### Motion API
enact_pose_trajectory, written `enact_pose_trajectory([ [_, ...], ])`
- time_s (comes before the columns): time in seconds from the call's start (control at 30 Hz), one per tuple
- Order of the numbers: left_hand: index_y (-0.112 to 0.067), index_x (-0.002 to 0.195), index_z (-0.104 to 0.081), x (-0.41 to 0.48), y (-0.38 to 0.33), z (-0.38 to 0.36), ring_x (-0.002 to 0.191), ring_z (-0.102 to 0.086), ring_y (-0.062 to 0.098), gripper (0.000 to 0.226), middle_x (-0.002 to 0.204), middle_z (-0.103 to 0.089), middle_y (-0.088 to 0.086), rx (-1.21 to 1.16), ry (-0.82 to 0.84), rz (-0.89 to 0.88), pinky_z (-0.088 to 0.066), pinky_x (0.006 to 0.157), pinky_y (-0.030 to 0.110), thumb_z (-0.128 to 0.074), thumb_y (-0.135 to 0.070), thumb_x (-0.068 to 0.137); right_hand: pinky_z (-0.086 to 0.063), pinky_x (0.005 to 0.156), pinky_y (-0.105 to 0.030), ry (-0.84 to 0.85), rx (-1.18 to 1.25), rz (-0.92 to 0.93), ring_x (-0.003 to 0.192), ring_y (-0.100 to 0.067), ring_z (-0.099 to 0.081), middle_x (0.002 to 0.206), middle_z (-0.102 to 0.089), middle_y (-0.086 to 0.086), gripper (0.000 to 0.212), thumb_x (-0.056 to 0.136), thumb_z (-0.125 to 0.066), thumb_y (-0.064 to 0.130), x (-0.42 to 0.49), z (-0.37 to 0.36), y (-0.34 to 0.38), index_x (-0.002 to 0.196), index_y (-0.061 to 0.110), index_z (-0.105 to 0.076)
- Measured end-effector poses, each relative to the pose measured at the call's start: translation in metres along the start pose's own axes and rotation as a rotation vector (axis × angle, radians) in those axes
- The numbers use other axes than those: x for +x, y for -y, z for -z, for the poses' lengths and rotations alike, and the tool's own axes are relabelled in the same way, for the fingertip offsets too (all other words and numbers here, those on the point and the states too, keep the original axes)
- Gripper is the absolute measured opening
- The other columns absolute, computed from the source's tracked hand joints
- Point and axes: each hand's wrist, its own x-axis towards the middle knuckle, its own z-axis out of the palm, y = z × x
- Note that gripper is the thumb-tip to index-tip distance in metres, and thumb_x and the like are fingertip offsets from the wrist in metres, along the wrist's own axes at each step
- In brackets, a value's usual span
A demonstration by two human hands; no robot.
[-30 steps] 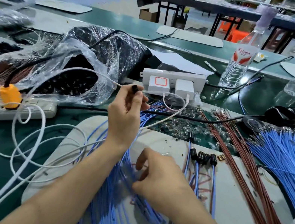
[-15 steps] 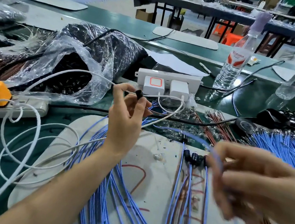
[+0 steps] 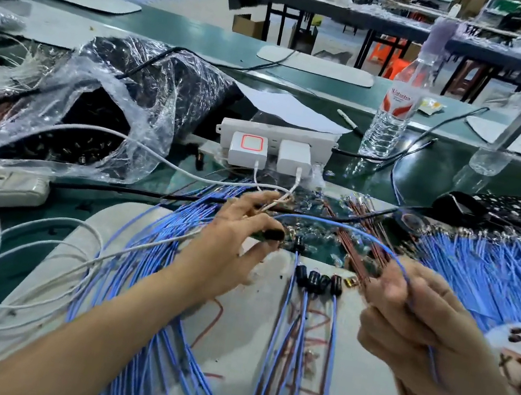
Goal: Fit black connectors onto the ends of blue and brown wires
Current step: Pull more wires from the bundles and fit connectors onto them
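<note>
Black connector (image 3: 275,234): pinched in the left hand (image 3: 234,241), mouth facing 3 o'clock. It looks small, hard and light, probably slick, so it is best gripped on the barrel sides with the mouth left free.
Left hand: narrow thumb-and-forefinger pinch on the connector, with the other fingers raised.
Blue wire (image 3: 324,220): arcs from the right hand towards 9 o'clock. Its tip is close to the connector, but I cannot tell whether it has entered. Thin and limp, it will likely buckle unless held close to the tip.
Right hand (image 3: 405,317): fingers curled round the blue wire.
Fitted wires (image 3: 317,280): a row of capped ends lies between the hands, at 5 o'clock from the connector.
Brown wires (image 3: 359,239): at 11 o'clock from the right hand.
Plastic bag (image 3: 102,120): at 10 o'clock from the left hand, with dark parts inside.
Power strip (image 3: 277,130): at 12 o'clock.
</note>
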Motion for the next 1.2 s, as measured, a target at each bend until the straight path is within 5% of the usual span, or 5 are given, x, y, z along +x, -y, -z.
enact_pose_trajectory([
  [0.27,-0.006,0.104,-0.064,0.002,-0.002,0.003,0.101,-0.059,0.01,0.016,0.108,-0.059,-0.004,-0.08,-0.149,-0.087,-0.049,0.089,0.021,-0.055,-0.01,0.092,-0.028,0.049,-0.015,0.014,-0.002,0.058,0.042,-0.005,-0.02,0.05,-0.017,0.001,0.022,0.097,-0.051,0.014,-0.006,0.001,0.001,0.1,-0.004,-0.064],
  [0.53,-0.026,0.106,-0.045,-0.001,-0.015,0.013,0.072,-0.056,0.017,0.012,0.095,-0.057,-0.004,-0.353,-0.472,-0.186,-0.047,0.068,0.03,-0.035,-0.033,0.103,-0.029,0.039,-0.014,-1.06,-1.132,0.195,0.037,-0.003,-0.038,0.046,-0.052,0.004,0.021,0.088,-0.065,0.023,0.007,0.02,-0.025,0.068,0.016,-0.068],
  [0.9,-0.03,0.108,-0.056,-0.004,-0.017,-0.001,0.079,-0.064,0.006,0.016,0.095,-0.066,-0.012,-0.24,0.072,-0.097,-0.05,0.071,0.012,-0.052,-0.023,0.095,-0.052,0.047,-0.022,-0.918,-0.449,0.415,0.048,-0.017,-0.064,0.061,-0.067,-0.006,0.01,0.091,-0.05,0.012,0.018,-0.004,-0.025,0.093,0.009,-0.06],
  [1.03,-0.032,0.108,-0.054,-0.006,-0.022,-0.003,0.094,-0.068,0.015,0.017,0.1,-0.068,-0.003,-0.365,0.113,0.022,-0.053,0.083,0.043,-0.046,-0.023,0.095,-0.056,0.06,-0.021,-0.844,-0.469,0.456,0.061,-0.018,-0.069,0.069,-0.069,-0.006,0.016,0.078,-0.055,0.018,0.02,-0.012,-0.027,0.085,0.006,-0.062],
  [1.2,-0.031,0.111,-0.054,-0.008,-0.02,-0.002,0.088,-0.067,0.021,0.019,0.1,-0.069,0.004,-0.325,0.09,0.02,-0.053,0.076,0.035,-0.047,-0.022,0.096,-0.056,0.06,-0.022,-0.795,-0.708,0.52,0.061,-0.02,-0.071,0.07,-0.07,-0.005,0.015,0.082,-0.055,0.019,0.02,-0.023,-0.033,0.086,0.006,-0.062],
])
